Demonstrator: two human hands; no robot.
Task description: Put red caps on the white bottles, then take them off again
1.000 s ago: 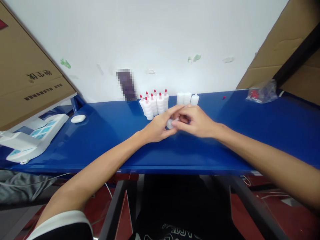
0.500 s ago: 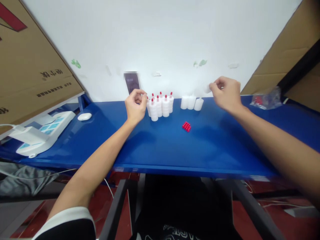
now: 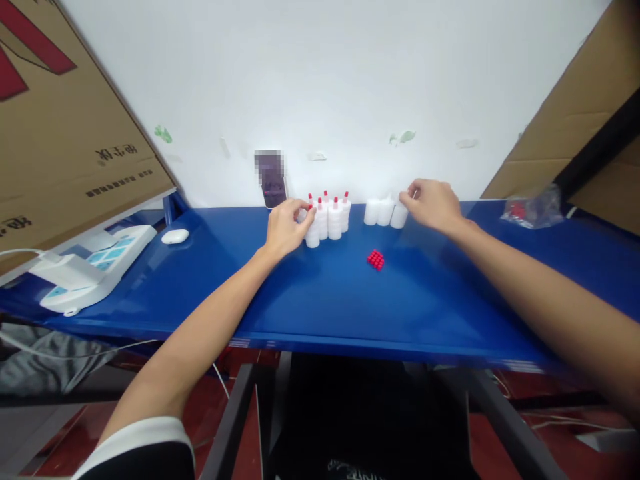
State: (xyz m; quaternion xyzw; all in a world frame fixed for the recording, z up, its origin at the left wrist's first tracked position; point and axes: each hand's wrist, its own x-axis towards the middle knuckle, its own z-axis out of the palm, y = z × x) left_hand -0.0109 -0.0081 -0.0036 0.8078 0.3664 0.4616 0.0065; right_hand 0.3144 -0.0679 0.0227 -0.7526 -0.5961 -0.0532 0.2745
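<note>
Several small white squeeze bottles with red caps [image 3: 334, 220] stand upright in a tight cluster near the wall. My left hand [image 3: 290, 223] is closed at the cluster's left front, its thumb and fingertips pinching the red tip of a bottle [image 3: 313, 235]. Farther right, white bottles without red caps [image 3: 371, 212] stand close together. At the rightmost of these, a white bottle [image 3: 399, 217], my right hand [image 3: 433, 203] is closed with its fingertips at the top; its nozzle is hidden by them. Small red caps [image 3: 375, 259] lie grouped on the blue table [image 3: 320, 300] between my forearms.
A phone [image 3: 273, 183] leans on the wall behind my left hand. At the left are a white earbud case [image 3: 175, 237], a power strip [image 3: 115, 257] and a cardboard box [image 3: 90, 133]. A clear bag with red pieces [image 3: 535, 208] lies at the right back.
My left hand has moved right onto a red-tipped bottle at the cluster's front. My right hand has come down and left to the top of the rightmost uncapped bottle. The view has shifted slightly.
</note>
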